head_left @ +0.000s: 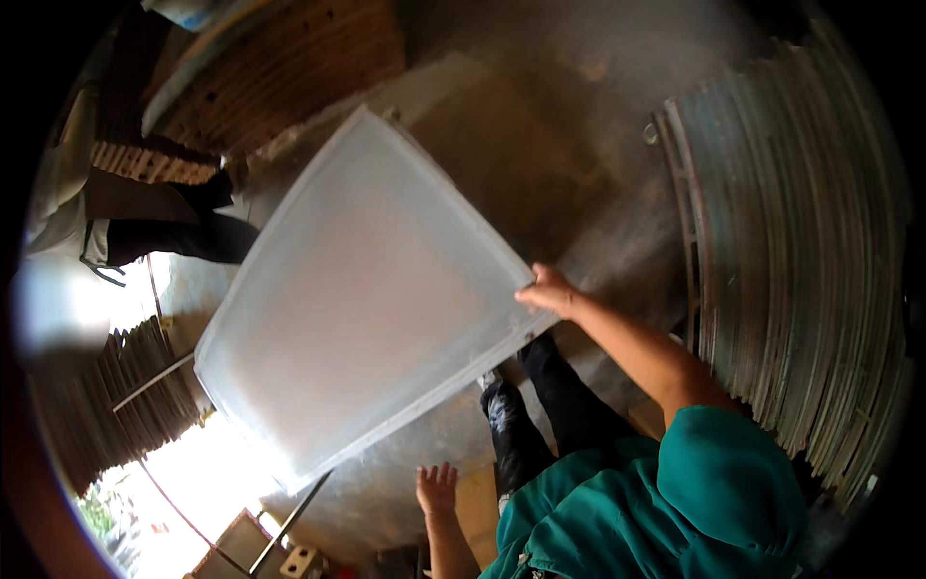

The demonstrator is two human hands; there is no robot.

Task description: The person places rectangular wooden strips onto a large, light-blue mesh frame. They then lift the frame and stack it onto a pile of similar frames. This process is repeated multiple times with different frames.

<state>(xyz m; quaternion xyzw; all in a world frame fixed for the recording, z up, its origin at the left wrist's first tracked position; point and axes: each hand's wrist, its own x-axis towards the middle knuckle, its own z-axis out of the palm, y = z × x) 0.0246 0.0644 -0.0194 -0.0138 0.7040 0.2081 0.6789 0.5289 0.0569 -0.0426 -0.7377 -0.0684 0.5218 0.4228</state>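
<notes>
A large framed screen [357,289], with a pale, translucent sheet stretched over a light frame, hangs tilted in front of me. My right hand [550,291] grips it at its right corner, with the thumb on the face and the fingers partly hidden by the edge. My left hand [437,490] is raised below the screen's lower edge, apart from it. Its fingers are spread and it holds nothing.
Many similar flat frames [786,241] stand in a tight row at the right. Brown ridged stacks [280,82] rise at the upper left. Another person in dark trousers [174,236] is at the left. More frames [121,396] lean by the bright opening, near a thin dark bar [289,521].
</notes>
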